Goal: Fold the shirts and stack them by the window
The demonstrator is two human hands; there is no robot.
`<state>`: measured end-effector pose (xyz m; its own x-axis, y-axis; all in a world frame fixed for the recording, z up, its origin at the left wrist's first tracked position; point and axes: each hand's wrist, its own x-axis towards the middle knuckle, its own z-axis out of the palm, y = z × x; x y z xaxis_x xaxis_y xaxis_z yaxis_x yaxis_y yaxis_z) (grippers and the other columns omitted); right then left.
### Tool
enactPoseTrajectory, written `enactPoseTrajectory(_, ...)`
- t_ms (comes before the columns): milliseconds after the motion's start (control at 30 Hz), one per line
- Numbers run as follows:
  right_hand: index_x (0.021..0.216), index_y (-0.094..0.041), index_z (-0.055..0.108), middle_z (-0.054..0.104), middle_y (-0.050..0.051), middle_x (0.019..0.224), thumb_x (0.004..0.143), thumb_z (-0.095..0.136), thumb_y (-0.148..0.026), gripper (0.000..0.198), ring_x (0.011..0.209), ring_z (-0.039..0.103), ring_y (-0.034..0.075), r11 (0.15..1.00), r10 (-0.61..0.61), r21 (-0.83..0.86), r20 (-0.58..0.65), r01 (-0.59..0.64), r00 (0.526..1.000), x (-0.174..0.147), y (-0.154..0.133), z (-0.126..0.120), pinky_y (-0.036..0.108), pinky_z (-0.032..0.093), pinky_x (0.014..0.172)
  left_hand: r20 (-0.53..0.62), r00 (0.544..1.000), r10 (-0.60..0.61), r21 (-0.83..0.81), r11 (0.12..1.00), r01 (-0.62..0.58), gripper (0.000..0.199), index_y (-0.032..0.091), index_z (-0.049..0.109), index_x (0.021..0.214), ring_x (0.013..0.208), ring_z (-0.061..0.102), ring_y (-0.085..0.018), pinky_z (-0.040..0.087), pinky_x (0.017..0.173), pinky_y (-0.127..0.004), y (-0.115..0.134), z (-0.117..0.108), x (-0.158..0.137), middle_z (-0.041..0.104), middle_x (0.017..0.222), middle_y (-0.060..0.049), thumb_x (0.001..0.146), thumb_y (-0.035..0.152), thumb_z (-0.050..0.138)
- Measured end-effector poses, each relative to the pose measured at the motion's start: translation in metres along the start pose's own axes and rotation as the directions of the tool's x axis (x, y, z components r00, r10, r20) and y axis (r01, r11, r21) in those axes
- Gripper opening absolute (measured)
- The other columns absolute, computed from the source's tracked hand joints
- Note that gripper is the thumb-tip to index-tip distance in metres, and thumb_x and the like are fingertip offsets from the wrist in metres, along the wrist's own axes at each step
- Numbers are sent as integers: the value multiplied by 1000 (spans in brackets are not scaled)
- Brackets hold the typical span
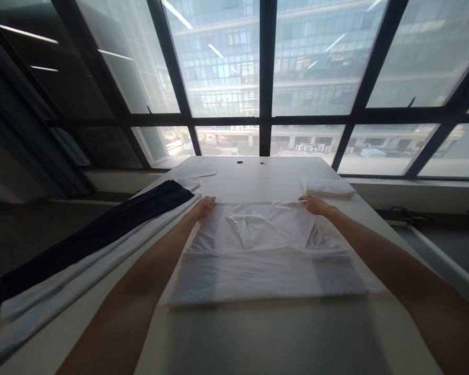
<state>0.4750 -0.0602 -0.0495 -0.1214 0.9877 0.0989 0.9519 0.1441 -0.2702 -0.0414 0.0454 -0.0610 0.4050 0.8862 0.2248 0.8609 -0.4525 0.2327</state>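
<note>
A white garment (266,273), thin and partly folded, lies flat across the table in front of me. Its near part is doubled over in a wide band, and loose creased layers show in the far part. My left hand (205,207) pinches its far left corner. At the far right corner, my right hand (315,203) grips the same edge, fingers closed on the cloth. Both arms are stretched forward, one along each side of the garment. The exact kind of garment cannot be made out.
Dark navy trousers (140,211) and long white clothes (113,265) lie along the table's left side, hanging toward me. A folded white stack (328,187) rests at the right. Another white cloth (193,167) lies at the far left of the white table (273,179). Large windows (226,62) stand behind.
</note>
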Motion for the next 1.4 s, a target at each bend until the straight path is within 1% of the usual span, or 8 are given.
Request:
enactPoseTrajectory(233, 111, -16, 77, 76, 10, 108, 87, 64, -22, 28, 95, 70, 23, 1000, 1, -16, 132, 2, 991, 11, 11, -15, 27, 50, 84, 8, 989, -148, 84, 986, 147, 23, 18, 75, 93, 101, 66, -29, 50, 85, -34, -10, -12, 12, 72, 103, -12, 82, 35, 67)
enactPoseTrajectory(400, 87, -17, 79, 76, 4, 80, 84, 64, -25, 17, 75, 68, 20, 999, 19, -30, 154, -15, 988, 9, 5, -31, 26, 48, 71, -22, 995, -102, 53, 993, 103, 24, 17, 73, 97, 91, 69, -27, 49, 80, -33, 1, -37, 5, 75, 97, -12, 87, 33, 59)
enactPoseTrajectory(567, 92, -16, 76, 77, 8, 90, 85, 60, -23, 19, 83, 68, 21, 999, 16, -40, 23, -15, 1000, -5, -7, -53, 26, 47, 72, -132, 990, 40, -8, 999, -41, 25, 18, 73, 99, 89, 70, -24, 50, 81, -31, 13, -77, -16, 76, 96, -9, 88, 36, 59)
enactPoseTrajectory(800, 89, -19, 74, 77, 9, 89, 86, 67, -26, 11, 87, 69, 26, 995, -72, -81, -229, 54, 971, -59, -15, -62, 31, 46, 78, -324, 915, 240, 6, 968, -251, 26, 20, 77, 102, 92, 73, -27, 51, 86, -33, 34, -106, -71, 78, 99, -9, 93, 36, 60)
enactPoseTrajectory(933, 88, -18, 75, 77, 10, 88, 85, 67, -22, 10, 87, 69, 27, 984, -153, -138, -308, 115, 939, -92, -18, -54, 33, 45, 82, -368, 892, 264, 53, 963, -263, 28, 20, 79, 103, 92, 72, -25, 51, 91, -35, 47, -107, -113, 78, 98, -9, 96, 39, 59)
enactPoseTrajectory(1067, 85, -19, 74, 77, 9, 90, 86, 62, -17, 12, 88, 69, 25, 970, -236, -136, -347, 201, 908, -122, -21, -40, 34, 44, 86, -352, 905, 240, 88, 971, -223, 30, 23, 80, 104, 100, 70, -25, 48, 99, -40, 56, -100, -161, 78, 101, -8, 99, 41, 55)
enactPoseTrajectory(1233, 88, -20, 72, 76, 9, 98, 89, 56, -17, 16, 95, 66, 26, 936, -324, -250, -343, 247, 882, -153, -20, -14, 39, 38, 92, -264, 906, 331, 122, 943, -309, 29, 28, 80, 105, 98, 69, -23, 51, 95, -41, 56, -80, -210, 77, 102, -7, 101, 36, 52)
enactPoseTrajectory(1400, 88, -21, 71, 75, 9, 100, 89, 55, -15, 17, 95, 65, 25, 908, -377, -314, -328, 277, 866, -165, -15, 4, 40, 36, 94, -119, 929, 349, 152, 931, -330, 30, 30, 78, 110, 95, 70, -23, 52, 91, -39, 59, -66, -230, 77, 104, -6, 102, 32, 49)
